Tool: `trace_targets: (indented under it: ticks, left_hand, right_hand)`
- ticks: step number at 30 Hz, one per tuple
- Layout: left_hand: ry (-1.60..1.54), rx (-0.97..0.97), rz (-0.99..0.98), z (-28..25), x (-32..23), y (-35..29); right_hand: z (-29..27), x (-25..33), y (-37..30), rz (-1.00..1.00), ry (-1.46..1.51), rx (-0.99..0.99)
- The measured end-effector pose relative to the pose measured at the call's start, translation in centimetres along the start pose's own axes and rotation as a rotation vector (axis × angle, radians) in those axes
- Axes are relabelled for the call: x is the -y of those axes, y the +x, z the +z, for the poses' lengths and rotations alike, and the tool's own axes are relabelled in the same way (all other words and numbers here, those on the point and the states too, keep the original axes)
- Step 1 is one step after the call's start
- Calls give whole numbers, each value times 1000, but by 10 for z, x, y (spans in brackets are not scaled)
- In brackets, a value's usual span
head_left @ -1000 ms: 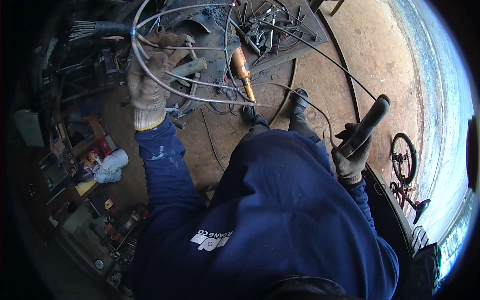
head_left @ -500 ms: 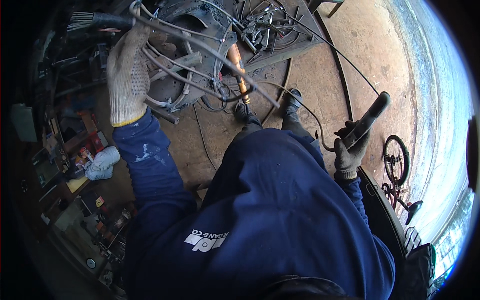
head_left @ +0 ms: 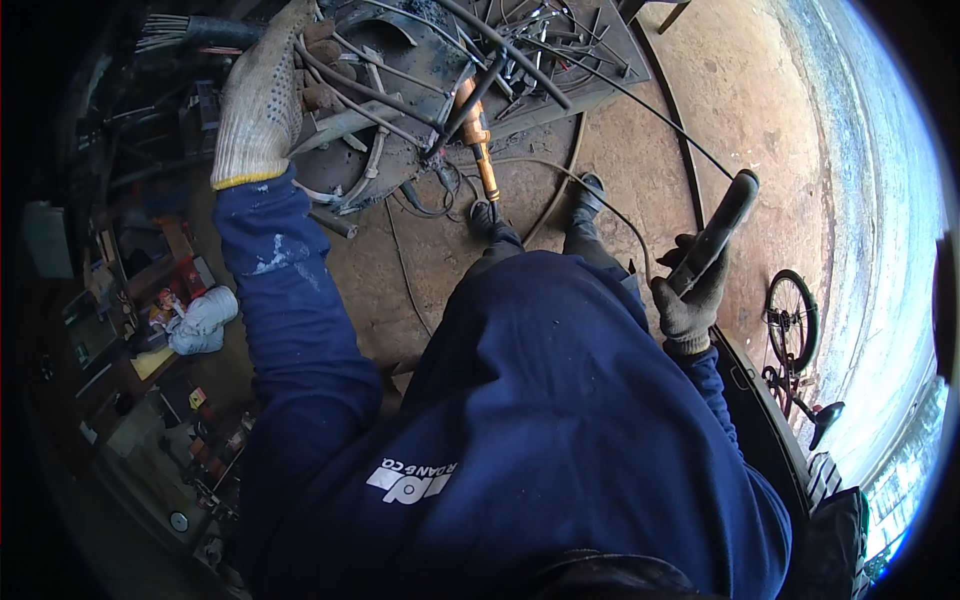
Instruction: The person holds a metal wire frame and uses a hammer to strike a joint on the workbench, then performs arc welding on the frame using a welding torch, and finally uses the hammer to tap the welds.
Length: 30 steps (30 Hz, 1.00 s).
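Gripping at both ends here: the left hand, in a cream knit glove with dark dots and a yellow cuff (head_left: pixel 258 112), has its fingers curled around a curved open frame of bent grey metal rods (head_left: pixel 535 72). That frame is up at the top of the view, partly cut off by the edge, over the cluttered dark metal work table (head_left: pixel 612 88). The right hand, in a grimy grey-brown glove (head_left: pixel 695 298), is wrapped around a dark tube-shaped holder (head_left: pixel 715 228), tilted up and to the right. From its tip a long thin black rod (head_left: pixel 640 104) runs up-left toward a messy pile of metal tools and rod offcuts (head_left: pixel 560 50); can't tell if it's touching anything there. A thin brownish cable (head_left: pixel 602 190) loops in near the holder's lower end. Just below the frame's rods there's an orange and black tubular tool (head_left: pixel 472 112), pointing down at the person's feet. Further out, reddish-brown floor (head_left: pixel 740 90), a bicycle with a black wheel (head_left: pixel 793 320) off right, and a crumpled whitish bag (head_left: pixel 205 320) off left
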<state>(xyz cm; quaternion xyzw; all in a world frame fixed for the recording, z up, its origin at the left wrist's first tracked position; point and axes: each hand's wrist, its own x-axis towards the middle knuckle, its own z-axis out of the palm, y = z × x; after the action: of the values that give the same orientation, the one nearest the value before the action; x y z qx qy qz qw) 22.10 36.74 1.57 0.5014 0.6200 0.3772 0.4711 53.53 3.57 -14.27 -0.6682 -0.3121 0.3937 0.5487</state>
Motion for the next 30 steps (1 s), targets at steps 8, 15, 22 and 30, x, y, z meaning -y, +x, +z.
trace_targets:
  ticks: [8, 15, 22, 30]
  left_hand:
    - [262, 55, 67, 0, -15, 13]
    - [381, 102, 265, 11, -26, 8]
    - [424, 128, 364, 15, -27, 8]
    - [523, 66, 378, 18, -28, 10]
  right_hand:
    - [4, 3, 4, -193, -148, 76]
    - [10, 20, 11, -256, -283, 147]
    - [16, 23, 10, -261, -319, 115]
    - [33, 38, 22, -328, -149, 226]
